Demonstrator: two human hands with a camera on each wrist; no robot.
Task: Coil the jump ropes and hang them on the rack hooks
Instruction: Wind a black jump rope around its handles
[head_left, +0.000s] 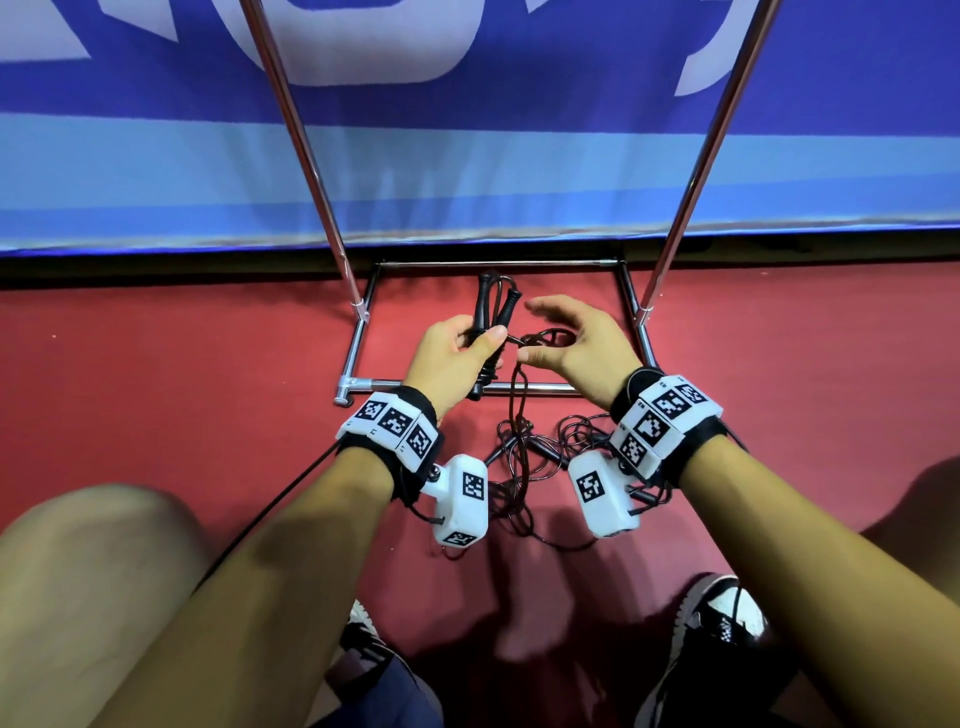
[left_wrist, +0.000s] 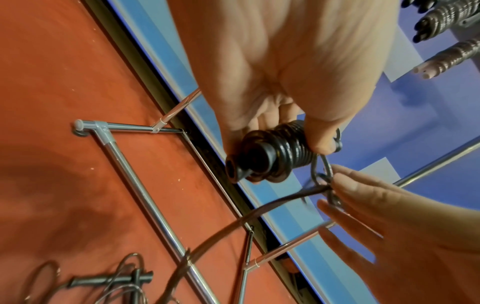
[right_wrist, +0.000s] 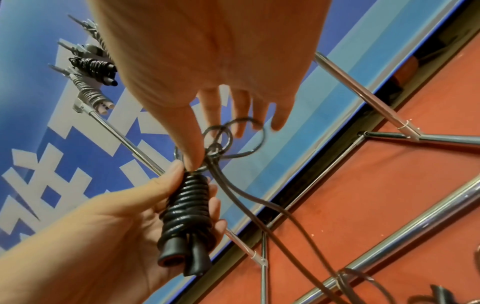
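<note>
My left hand (head_left: 480, 338) grips a black jump rope bundle (head_left: 493, 306), two handles side by side with cord wound tightly round them (right_wrist: 187, 205). It is held low, over the rack's base. My right hand (head_left: 535, 332) is just right of it, fingers straight and spread. Small loose cord loops (right_wrist: 228, 139) sit at its thumb and fingers, touching them. From there the free cord (head_left: 517, 395) trails down to the floor. In the left wrist view the wound bundle (left_wrist: 283, 152) shows end-on under my thumb.
A tangle of more ropes (head_left: 524, 457) lies on the red floor between my wrists. The chrome rack has two uprights (head_left: 306, 156) and a floor bar (head_left: 519, 387). Coiled ropes hang on its hooks (right_wrist: 91, 67). A blue banner (head_left: 467, 182) stands behind. My shoe (head_left: 722, 623) is at lower right.
</note>
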